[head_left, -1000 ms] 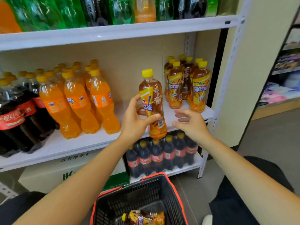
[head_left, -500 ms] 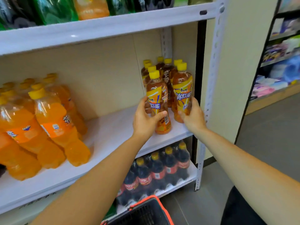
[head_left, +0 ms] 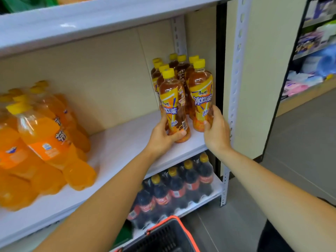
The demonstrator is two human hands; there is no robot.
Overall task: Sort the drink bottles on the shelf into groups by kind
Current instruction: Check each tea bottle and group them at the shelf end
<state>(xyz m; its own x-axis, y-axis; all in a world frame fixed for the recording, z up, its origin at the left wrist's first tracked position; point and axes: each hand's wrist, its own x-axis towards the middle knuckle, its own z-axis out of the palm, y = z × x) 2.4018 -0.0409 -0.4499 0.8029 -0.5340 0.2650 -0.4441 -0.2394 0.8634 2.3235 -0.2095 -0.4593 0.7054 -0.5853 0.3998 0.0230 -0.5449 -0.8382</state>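
My left hand (head_left: 163, 136) grips an iced tea bottle (head_left: 173, 106) with a yellow cap near its base; the bottle stands on the white middle shelf (head_left: 127, 142) at the front of a cluster of the same iced tea bottles (head_left: 180, 70). My right hand (head_left: 215, 130) wraps the lower part of the front right iced tea bottle (head_left: 201, 95) by the shelf's right post. Orange soda bottles (head_left: 45, 139) with yellow caps crowd the left of the same shelf.
Dark cola bottles (head_left: 174, 188) with red labels fill the shelf below. A black basket with a red rim (head_left: 169, 233) sits at the bottom centre. The perforated shelf post (head_left: 236, 70) and a beige wall stand at the right. Green bottles (head_left: 27, 1) show on the top shelf.
My left hand carried the iced tea bottle rightward and set it down among the iced tea group. My right hand moved onto the front right bottle. The view shifted right and closer.
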